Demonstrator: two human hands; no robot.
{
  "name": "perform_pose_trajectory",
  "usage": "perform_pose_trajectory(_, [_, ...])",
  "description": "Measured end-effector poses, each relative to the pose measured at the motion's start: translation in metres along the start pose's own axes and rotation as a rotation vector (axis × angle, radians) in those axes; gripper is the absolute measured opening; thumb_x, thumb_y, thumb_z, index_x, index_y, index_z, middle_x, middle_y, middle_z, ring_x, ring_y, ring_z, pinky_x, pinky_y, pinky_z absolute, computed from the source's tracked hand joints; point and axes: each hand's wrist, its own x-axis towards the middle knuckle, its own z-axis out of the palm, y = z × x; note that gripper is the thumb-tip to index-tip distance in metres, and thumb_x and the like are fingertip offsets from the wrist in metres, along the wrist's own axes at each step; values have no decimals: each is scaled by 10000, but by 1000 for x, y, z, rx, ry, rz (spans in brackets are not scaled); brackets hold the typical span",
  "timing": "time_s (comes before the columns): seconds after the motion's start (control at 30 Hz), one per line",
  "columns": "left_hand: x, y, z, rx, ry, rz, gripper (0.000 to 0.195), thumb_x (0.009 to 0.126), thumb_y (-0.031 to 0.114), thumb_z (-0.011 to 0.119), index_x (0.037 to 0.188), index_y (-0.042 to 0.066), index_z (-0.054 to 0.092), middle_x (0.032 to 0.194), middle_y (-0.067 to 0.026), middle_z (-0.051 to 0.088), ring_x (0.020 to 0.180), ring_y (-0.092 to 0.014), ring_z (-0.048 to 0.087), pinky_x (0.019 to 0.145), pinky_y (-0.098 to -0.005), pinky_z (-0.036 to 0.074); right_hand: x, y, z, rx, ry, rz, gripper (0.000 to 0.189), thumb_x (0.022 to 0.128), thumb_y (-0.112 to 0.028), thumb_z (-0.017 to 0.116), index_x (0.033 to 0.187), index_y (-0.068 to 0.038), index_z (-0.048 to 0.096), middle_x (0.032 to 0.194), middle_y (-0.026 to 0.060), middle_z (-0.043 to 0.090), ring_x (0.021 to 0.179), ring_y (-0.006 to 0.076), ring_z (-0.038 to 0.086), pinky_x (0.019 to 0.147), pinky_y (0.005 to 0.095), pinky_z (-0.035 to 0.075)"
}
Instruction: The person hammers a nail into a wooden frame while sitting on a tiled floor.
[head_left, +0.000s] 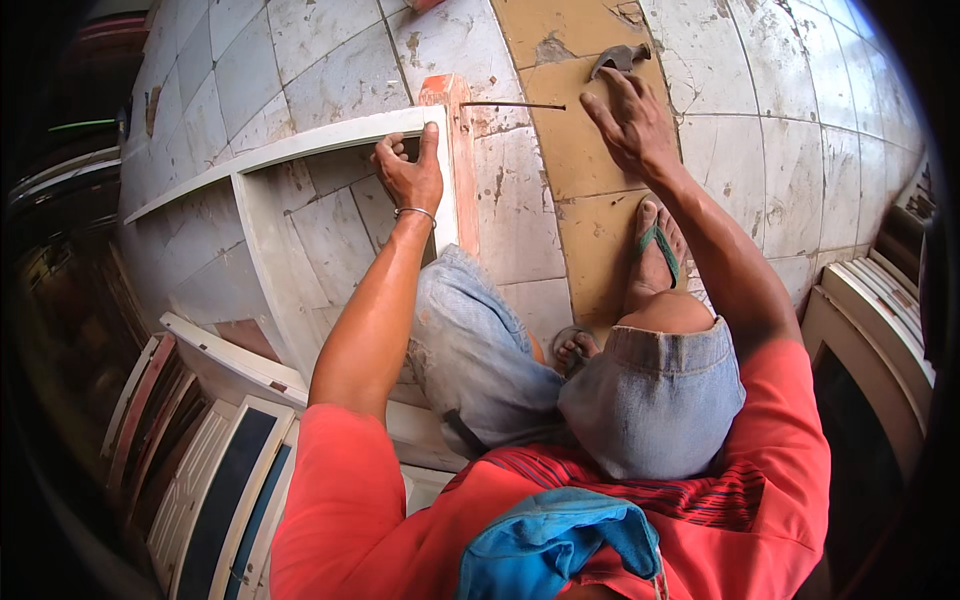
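Observation:
A white-painted wooden frame (259, 262) with a crossbar lies before me. My left hand (411, 174) grips its far right corner, thumb over the edge and fingers curled at the inner side. Along that right side the outer face of the wood is a worn pinkish orange (465, 180). A long, thin headed nail (517, 105) juts to the right from near the corner. My right hand (634, 124) is beside a claw hammer's head (621, 61), fingers apart, with fingertips at or just over the metal. The hammer's handle cannot be seen.
White tiles (720, 172) and a yellowish tile strip (600, 240) make up the dirty floor. At lower left lean panelled doors or frames (225, 495). More white panels (870, 330) stand at right. My sandalled foot (656, 247) is below my right hand.

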Motion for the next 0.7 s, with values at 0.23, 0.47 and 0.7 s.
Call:
perform_pose_trajectory(0.23, [-6,-3,25,-343,-126,-32,810,785,576,758,1211,50,314,1157,-248,501,1083,-398,531,935,-476,412,81,-38,59,-49,-899,-30,566,987,-544,457,1125,-55,705,935,229,702,893,349,664,834,451,499])
perform_pose_trajectory(0.47, [-9,-14,31,-480,-140,-47,754,791,519,782,1174,42,342,1048,-210,506,965,-344,536,870,-457,439,73,-73,67,-6,-804,260,483,979,-451,512,1041,-27,736,912,185,707,891,284,645,849,394,487])
perform_pose_trajectory(0.7, [-8,-18,43,-619,-74,7,739,763,545,791,1085,40,359,978,-154,440,919,-282,466,847,-416,427,101,-145,60,-332,-907,397,402,990,-325,495,908,20,685,652,122,551,541,211,547,467,412,428])
